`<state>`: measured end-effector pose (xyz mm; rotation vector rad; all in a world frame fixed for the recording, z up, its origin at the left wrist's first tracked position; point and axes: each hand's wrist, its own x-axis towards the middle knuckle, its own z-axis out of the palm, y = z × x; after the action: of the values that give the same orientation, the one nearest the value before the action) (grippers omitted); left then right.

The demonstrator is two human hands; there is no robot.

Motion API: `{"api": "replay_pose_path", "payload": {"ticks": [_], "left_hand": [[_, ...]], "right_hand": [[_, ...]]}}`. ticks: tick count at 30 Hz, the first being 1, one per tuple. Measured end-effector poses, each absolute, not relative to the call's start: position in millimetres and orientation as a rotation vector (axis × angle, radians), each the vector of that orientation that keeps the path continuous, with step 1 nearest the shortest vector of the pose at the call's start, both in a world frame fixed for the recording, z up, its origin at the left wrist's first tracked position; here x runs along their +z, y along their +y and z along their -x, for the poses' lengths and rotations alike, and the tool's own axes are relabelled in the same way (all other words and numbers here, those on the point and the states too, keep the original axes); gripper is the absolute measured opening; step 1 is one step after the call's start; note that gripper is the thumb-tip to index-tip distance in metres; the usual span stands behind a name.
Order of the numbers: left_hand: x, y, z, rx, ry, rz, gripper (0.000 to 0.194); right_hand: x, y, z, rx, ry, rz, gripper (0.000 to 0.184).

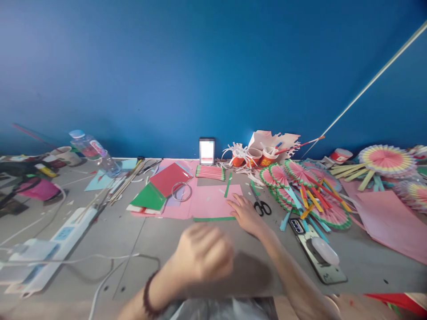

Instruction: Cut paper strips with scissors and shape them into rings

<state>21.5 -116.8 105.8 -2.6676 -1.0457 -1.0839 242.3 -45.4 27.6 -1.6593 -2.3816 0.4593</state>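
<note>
Pink paper sheet [213,201] lies flat on the grey table [133,235], a green strip [214,218] running along its near edge. The right hand [246,214] rests palm down at the sheet's near right corner, fingers spread and released, gripping nothing; the flat press reads as a way of pinning the paper so it does not slide. Black scissors [262,206] lie just beside that hand, on its right, within easy reach. The left hand [204,253] hangs above the bare table nearer the camera, fingers curled into a loose fist and blurred; whether anything is held inside cannot be told. A bead bracelet [147,295] circles that wrist.

Left of the pink sheet sits a stack of red and green card [156,189] with a clear tape ring [182,191] lying on it, likely kept close as stock. Finished pleated paper fans [300,186] with coloured stick handles are heaped to the right, apart from the working sheet. A phone [316,253] lies face up near the right forearm with a white mouse [324,251] on top of it. Paper cups [255,156] stand at the back by the blue wall [213,66]. A white power strip [63,238] and a water bottle [96,153] sit to the left.
</note>
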Motion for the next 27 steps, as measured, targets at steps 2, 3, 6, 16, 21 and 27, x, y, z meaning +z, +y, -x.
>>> {"api": "replay_pose_path", "payload": {"ticks": [2, 3, 6, 16, 21, 27], "left_hand": [[104.0, -80.7, -14.1, -0.953, -1.261, 2.566, 0.020], [102.1, -61.2, -7.5, -0.864, -1.416, 2.484, 0.023], [90.5, -12.9, 21.1, -0.585, -1.810, 2.243, 0.030], [24.0, 18.9, 74.3, -0.416, -2.061, 2.105, 0.039], [19.0, 18.2, 69.9, -0.549, -1.966, 2.194, 0.037], [23.2, 20.7, 67.2, -0.945, -2.046, 2.309, 0.041]], "right_hand": [[30.5, -46.2, -240.0, 0.428, -2.382, 1.679, 0.043], [32.6, -47.0, -238.8, 0.413, -2.381, 1.671, 0.042], [38.4, -50.4, -236.1, 0.406, -2.332, 1.651, 0.031], [40.8, -53.6, -236.5, 0.629, -2.189, 1.738, 0.008], [40.0, -54.7, -234.4, 0.572, -2.214, 1.752, 0.010], [42.0, -56.8, -232.6, 0.536, -2.231, 1.769, 0.011]]}}
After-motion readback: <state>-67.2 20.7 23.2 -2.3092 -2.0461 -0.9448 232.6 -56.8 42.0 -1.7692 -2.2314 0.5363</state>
